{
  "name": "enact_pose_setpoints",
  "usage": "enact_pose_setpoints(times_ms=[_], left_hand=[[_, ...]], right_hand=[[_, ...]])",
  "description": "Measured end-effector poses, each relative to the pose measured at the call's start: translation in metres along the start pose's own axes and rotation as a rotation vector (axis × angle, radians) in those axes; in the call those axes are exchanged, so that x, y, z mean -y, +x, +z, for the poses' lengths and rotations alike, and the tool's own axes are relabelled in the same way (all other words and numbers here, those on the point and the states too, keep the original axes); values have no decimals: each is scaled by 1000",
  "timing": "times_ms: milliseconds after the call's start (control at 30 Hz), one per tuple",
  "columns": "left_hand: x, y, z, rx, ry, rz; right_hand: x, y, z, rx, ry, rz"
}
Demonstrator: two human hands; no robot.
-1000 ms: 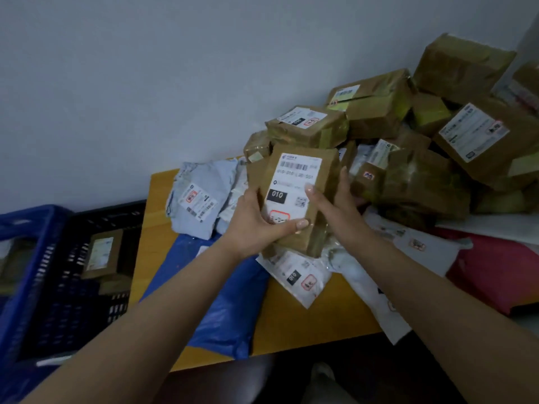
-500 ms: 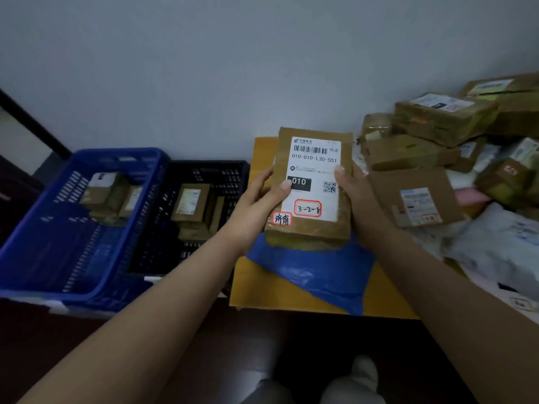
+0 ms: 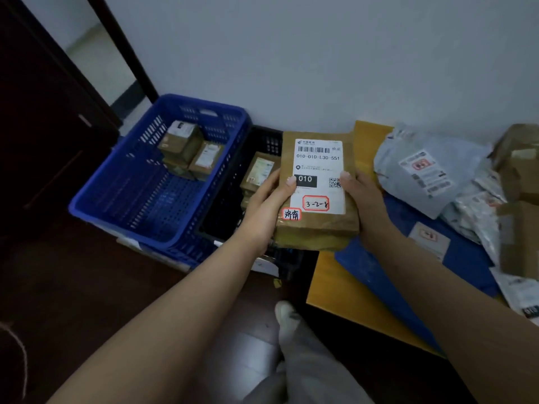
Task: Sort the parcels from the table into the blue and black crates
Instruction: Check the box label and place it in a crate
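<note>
A brown parcel with a white label reading 010 and a red-boxed 3-2-8 is held up between both hands. My left hand grips its left edge, thumb on the label. My right hand grips its right edge. The parcel hangs over the right part of the black crate, which holds a brown parcel. The blue crate stands left of it with two or three brown parcels at its far end.
The yellow table is at the right, carrying a blue bag, a grey mailer, white mailers and brown boxes. A dark door stands at the left. My leg and shoe are below, on the dark floor.
The view has swung left from the parcel pile to the crates. Both hands have carried the labelled parcel leftward off the table, over the black crate.
</note>
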State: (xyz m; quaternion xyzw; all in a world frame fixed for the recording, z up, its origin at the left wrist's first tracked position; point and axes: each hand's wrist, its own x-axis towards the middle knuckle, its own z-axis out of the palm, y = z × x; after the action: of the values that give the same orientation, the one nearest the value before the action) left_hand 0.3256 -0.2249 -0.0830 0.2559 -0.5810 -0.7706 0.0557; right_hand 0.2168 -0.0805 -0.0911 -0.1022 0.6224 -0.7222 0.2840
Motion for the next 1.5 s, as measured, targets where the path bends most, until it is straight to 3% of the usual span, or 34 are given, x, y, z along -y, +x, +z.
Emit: enact_pose_setpoints(times_ms=[267, 500, 800, 1167, 1500], left_hand=[[-19, 55, -92, -140, 66, -145], [-41, 85, -157, -261, 28, -220], [-34, 150, -237, -191, 8, -318], [-34, 196, -429, -150, 42, -457], [-5, 266, -475, -81, 115, -533]], right_hand=[[-42, 90, 76, 36, -5, 186], [-48, 149, 140, 157, -77, 232], [-78, 208, 199, 33, -68, 387], [-156, 253, 367, -4, -111, 590], [-194, 295, 382, -89, -349, 546]])
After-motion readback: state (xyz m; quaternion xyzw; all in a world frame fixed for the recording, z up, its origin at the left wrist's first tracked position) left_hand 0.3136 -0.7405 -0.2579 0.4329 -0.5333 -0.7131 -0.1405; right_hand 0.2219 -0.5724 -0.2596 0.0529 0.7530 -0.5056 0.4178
